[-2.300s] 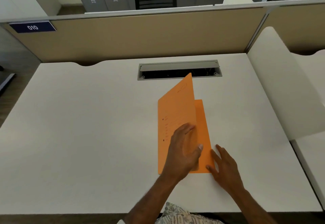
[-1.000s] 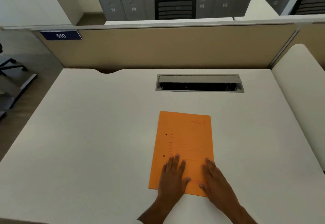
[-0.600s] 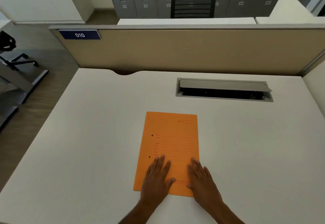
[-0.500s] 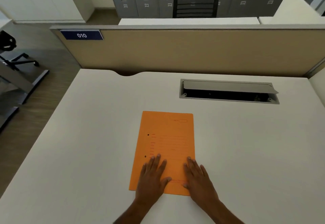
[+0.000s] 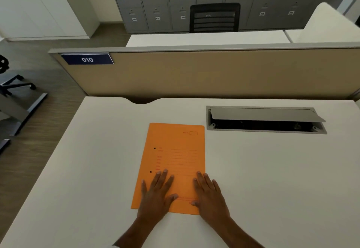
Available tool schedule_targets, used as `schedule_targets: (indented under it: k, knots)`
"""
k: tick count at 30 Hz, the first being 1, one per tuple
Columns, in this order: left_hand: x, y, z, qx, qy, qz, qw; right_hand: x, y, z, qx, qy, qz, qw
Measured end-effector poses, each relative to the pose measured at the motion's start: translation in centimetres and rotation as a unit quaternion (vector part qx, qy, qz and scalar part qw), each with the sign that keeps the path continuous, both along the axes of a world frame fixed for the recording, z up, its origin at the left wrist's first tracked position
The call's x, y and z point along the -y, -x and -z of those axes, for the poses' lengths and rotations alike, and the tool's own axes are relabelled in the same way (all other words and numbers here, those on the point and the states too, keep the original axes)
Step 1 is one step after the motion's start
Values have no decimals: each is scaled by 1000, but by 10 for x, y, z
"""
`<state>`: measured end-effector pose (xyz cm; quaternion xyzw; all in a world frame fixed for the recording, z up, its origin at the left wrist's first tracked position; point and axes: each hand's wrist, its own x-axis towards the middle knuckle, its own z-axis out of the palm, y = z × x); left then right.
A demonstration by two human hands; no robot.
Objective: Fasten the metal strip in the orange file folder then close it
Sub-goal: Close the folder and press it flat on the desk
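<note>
White desk [image 5: 272, 169] carries the closed orange file folder [image 5: 175, 150], lying flat with its long axis running away from the person, spine at left. Left hand [image 5: 155, 195] and right hand [image 5: 209, 195] press its near end, fingers spread flat, gripping nothing. Bare desktop surrounds it; cable hatch [image 5: 265, 120] lies beyond, to the right.

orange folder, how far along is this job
Closing looks done: the orange file folder lies shut and flat on the white desk. In hand: the left hand and right hand rest palms-down on its near end. The metal strip is hidden inside, so fastening can't be confirmed. Probably nothing is left but lifting the hands.
</note>
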<state>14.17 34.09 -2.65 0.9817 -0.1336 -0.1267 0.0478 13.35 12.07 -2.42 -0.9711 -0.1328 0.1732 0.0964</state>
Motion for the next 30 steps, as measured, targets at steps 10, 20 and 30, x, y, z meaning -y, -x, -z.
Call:
schedule_targets:
  k: [10,20,30]
  knots:
    - [7,-101,11,-42,12,-28,999,11,-97,20,-4,-2,-2,1000]
    - [16,-151,10,-47,4,-33,998,21,-151,24,-9,22,-8,1000]
    - [18,-161,13,-29,21,-32,999,23,-161,20,-18,11,-4,1000]
